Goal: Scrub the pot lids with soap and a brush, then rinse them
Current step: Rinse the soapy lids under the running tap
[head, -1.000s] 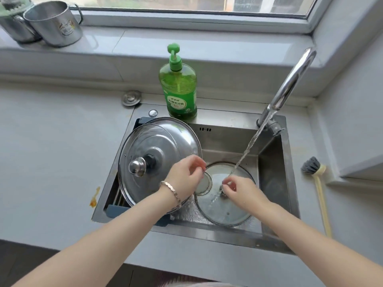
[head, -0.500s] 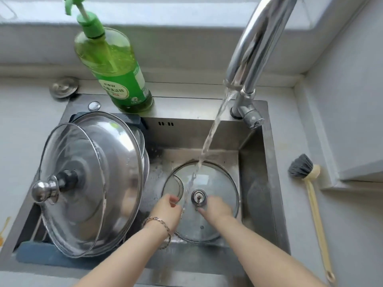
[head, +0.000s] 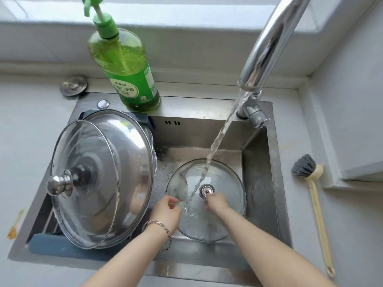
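A small glass lid (head: 223, 179) lies upside down in the sink basin, and tap water (head: 217, 143) streams onto it. My left hand (head: 165, 212) pinches its left rim. The fingertips of my right hand (head: 216, 203) touch the lid's inner face beside the metal centre fitting (head: 206, 190). Two larger lids lean on a rack at the sink's left: a glass lid with a steel knob (head: 83, 183) in front and a steel lid (head: 132, 141) behind it. The green soap bottle (head: 128, 79) stands on the sink's back ledge. The brush (head: 310, 183) lies on the counter to the right.
The chrome tap (head: 267, 48) arches over the basin from the back right. A sink plug (head: 73, 85) sits on the counter at the back left, and an orange smear (head: 14, 226) marks the counter at left. A wall corner juts out to the right of the brush.
My head has come down closer over the sink. Both hands have stayed on the small glass lid under the water, and the left hand now sits at its rim.
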Demonstrator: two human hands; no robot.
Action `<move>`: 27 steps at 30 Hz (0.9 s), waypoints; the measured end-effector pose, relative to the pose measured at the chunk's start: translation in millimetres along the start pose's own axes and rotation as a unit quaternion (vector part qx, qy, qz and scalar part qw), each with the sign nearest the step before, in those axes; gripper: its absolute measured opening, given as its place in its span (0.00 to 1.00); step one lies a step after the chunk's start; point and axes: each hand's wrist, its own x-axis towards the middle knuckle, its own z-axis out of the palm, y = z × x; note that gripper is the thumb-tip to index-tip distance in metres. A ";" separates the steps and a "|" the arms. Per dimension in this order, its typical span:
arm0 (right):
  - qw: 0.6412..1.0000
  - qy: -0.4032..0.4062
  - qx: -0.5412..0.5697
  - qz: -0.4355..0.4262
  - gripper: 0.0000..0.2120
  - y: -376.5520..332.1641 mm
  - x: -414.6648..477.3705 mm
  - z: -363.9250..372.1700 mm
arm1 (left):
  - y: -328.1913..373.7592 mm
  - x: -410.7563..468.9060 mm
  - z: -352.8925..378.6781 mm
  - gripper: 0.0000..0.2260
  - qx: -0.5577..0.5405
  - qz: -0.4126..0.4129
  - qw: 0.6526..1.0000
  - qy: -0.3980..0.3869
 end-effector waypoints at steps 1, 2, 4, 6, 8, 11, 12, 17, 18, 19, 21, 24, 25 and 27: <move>0.998 -0.002 0.055 -0.006 0.13 -2.8 -10.1 -6.4 | 2.4 -4.5 -1.6 0.15 0.008 -0.002 1.000 -0.001; 0.994 -0.003 0.105 -0.007 0.14 -7.0 -23.0 -13.0 | 5.5 -9.6 -3.6 0.17 0.012 -0.010 1.000 0.002; 0.983 -0.011 0.183 -0.013 0.14 -13.8 -49.0 -27.7 | 14.7 -20.7 -9.1 0.20 -0.002 -0.039 0.999 0.018; 0.966 -0.029 0.254 -0.035 0.15 -21.3 -78.2 -42.4 | 24.2 -30.9 -14.5 0.23 -0.030 -0.077 0.996 0.038; 0.944 -0.041 0.322 -0.058 0.15 -26.9 -107.2 -56.8 | 29.7 -38.6 -17.1 0.26 -0.084 -0.096 0.991 0.039; 0.904 -0.069 0.413 -0.084 0.15 -33.5 -146.0 -71.4 | 36.4 -51.1 -19.4 0.23 -0.294 -0.082 0.952 0.000; 0.895 -0.074 0.429 -0.091 0.15 -34.4 -154.5 -73.9 | 40.0 -55.5 -22.0 0.21 -0.357 -0.074 0.931 -0.003; 0.887 -0.082 0.436 -0.127 0.16 -34.9 -193.6 -81.5 | 62.8 -91.4 -44.1 0.17 -0.434 0.029 0.900 -0.032; 0.896 -0.078 0.414 -0.138 0.16 -34.1 -198.2 -81.5 | 65.7 -98.3 -48.4 0.18 -0.441 0.050 0.895 -0.043; 0.908 -0.069 0.383 -0.153 0.16 -33.6 -203.2 -81.1 | 68.6 -104.3 -52.9 0.18 -0.447 0.065 0.891 -0.047; 0.948 0.021 0.237 -0.211 0.14 -30.8 -207.4 -79.4 | 72.7 -112.9 -62.6 0.19 -0.451 0.077 0.888 -0.039; 0.933 0.211 0.012 -0.291 0.15 -27.9 -209.5 -72.5 | 74.0 -121.4 -73.1 0.20 -0.466 0.073 0.881 -0.023; 0.925 0.217 -0.018 -0.311 0.22 -28.9 -210.1 -66.1 | 73.7 -124.1 -75.3 0.20 -0.473 0.069 0.878 -0.021; 0.911 0.203 -0.076 -0.352 0.29 -36.9 -213.1 -46.1 | 72.6 -127.7 -79.4 0.20 -0.487 0.063 0.871 -0.020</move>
